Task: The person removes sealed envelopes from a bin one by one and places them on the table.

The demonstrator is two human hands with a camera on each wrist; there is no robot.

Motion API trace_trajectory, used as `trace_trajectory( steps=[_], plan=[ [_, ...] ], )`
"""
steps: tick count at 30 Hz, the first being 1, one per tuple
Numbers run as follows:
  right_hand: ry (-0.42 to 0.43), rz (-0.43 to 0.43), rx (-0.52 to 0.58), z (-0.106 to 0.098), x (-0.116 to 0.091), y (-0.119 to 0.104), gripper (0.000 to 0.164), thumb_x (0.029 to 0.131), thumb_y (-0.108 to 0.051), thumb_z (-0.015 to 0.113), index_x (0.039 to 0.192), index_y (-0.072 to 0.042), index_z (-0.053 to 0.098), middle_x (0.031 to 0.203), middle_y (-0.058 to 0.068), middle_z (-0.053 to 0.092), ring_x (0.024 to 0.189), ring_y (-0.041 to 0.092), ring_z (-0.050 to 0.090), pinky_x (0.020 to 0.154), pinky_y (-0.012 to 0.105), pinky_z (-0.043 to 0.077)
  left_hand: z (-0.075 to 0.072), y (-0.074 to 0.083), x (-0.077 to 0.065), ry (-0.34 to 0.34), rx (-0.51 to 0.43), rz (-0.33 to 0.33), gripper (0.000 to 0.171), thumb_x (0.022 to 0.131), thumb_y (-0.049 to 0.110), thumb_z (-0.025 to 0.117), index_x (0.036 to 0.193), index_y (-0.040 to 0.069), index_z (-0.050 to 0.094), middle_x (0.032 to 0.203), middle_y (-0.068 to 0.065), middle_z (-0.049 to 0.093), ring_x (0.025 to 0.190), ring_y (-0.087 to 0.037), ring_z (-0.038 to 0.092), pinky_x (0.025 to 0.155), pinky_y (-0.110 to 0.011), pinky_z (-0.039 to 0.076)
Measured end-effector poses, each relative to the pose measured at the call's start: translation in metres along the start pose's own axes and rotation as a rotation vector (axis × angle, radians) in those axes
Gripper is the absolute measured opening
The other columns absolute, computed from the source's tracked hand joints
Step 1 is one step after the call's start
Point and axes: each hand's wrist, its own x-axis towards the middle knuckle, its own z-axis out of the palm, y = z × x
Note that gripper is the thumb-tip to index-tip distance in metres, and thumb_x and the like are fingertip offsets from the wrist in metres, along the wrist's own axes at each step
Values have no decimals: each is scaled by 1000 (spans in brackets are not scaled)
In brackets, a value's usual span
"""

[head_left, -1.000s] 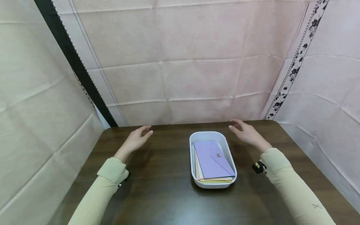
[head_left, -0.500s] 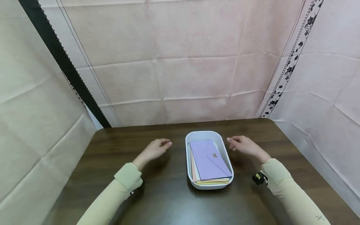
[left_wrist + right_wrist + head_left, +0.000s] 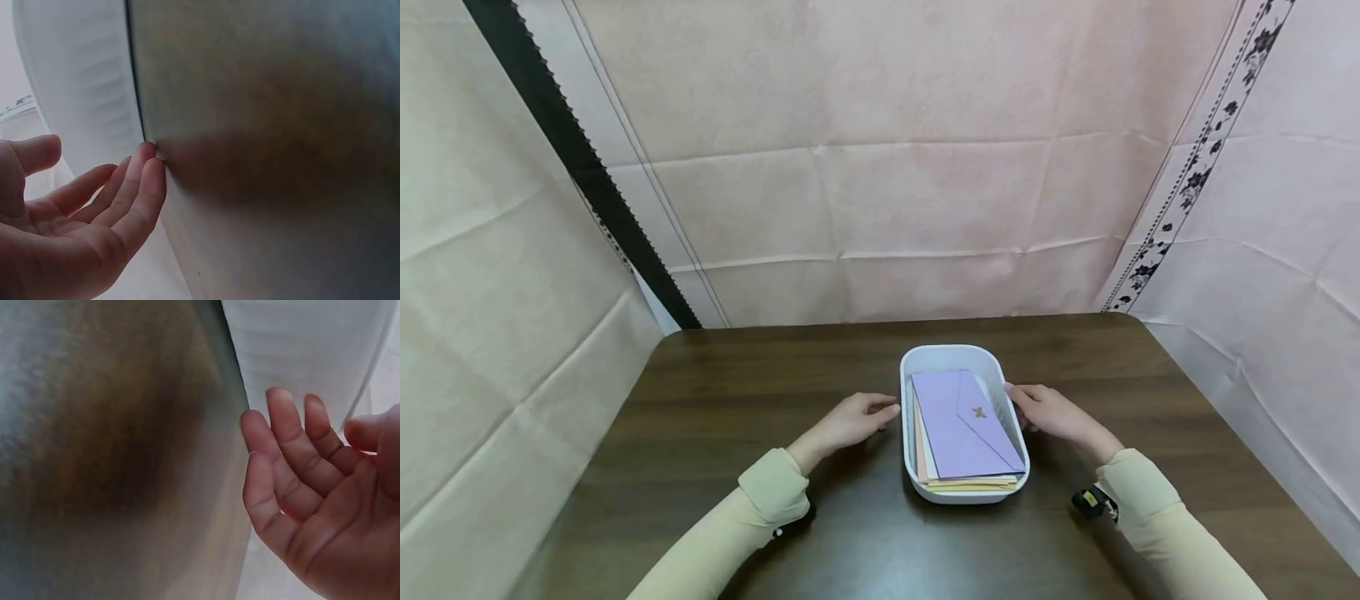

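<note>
A white plastic tub point(image 3: 947, 357) stands on the table with a stack of envelopes in it. The top one is a lilac envelope point(image 3: 962, 425) with a small gold mark; yellow, white and pink edges show beneath. My left hand point(image 3: 848, 421) is at the tub's left side, its fingers loosely bent and reaching toward the wall. At the right rim is my right hand point(image 3: 1051, 412), thumb by the rim and fingers lower down. In the right wrist view, the fingers point(image 3: 289, 425) are spread and gently bent beside the tub wall point(image 3: 300, 356). Whether either hand touches the tub is hard to tell.
The dark wooden table point(image 3: 760, 367) has rounded far corners. Pale creased cloth point(image 3: 925, 208) hangs behind it and along both sides. A black strip point(image 3: 587, 175) runs down the left cloth.
Both hands have come inward and down to the tub, the left moving right a long way and the right a little left. The tub and envelopes stay in place; the view shifts slightly.
</note>
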Motion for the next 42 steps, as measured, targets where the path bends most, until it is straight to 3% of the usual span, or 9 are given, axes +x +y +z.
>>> trace_trajectory(
  steps=[3, 9, 17, 27, 36, 42],
  plan=[
    [6, 1, 15, 3, -2, 3, 48, 110, -41, 38, 95, -4, 64, 78, 11, 60, 74, 23, 57, 68, 35, 48, 3, 0, 3, -13, -16, 24, 45, 105, 33, 56, 137, 2, 60, 115, -12, 70, 94, -22, 67, 86, -42, 55],
    [8, -35, 18, 5, -2, 5, 48, 110, -40, 37, 95, -4, 64, 76, 9, 58, 72, 23, 56, 66, 34, 47, -1, 3, 9, 7, -155, 6, 43, 105, 32, 55, 138, 4, 60, 126, -14, 65, 98, -28, 68, 85, -41, 57],
    [-3, -51, -26, 5, -12, 3, 44, 110, -38, 39, 108, -3, 65, 76, 5, 58, 73, 21, 55, 67, 34, 47, -3, 8, 16, -15, -106, 3, 44, 101, 32, 62, 136, 5, 61, 121, -11, 67, 97, -27, 66, 88, -43, 54],
    [-30, -75, -99, 11, -32, -1, 38, 108, -42, 45, 99, -11, 66, 70, 3, 55, 65, 18, 52, 59, 30, 42, -2, 7, 20, -35, -139, 1, 44, 102, 28, 63, 136, 2, 59, 122, -13, 66, 99, -29, 66, 84, -42, 57],
    [-81, -84, -124, 2, -23, 1, 39, 108, -42, 44, 100, -11, 68, 70, 2, 58, 67, 20, 54, 62, 30, 43, 4, 9, 8, 8, -176, -24, 43, 101, 31, 63, 133, 2, 61, 119, -13, 67, 96, -31, 67, 83, -43, 57],
    [-66, -57, -165, -10, -13, 2, 46, 106, -45, 47, 121, -6, 68, 91, 2, 66, 84, 18, 57, 74, 35, 46, 9, 14, 4, 18, -173, -37, 42, 100, 30, 65, 128, 0, 63, 115, -14, 69, 92, -29, 70, 79, -41, 58]
  ],
)
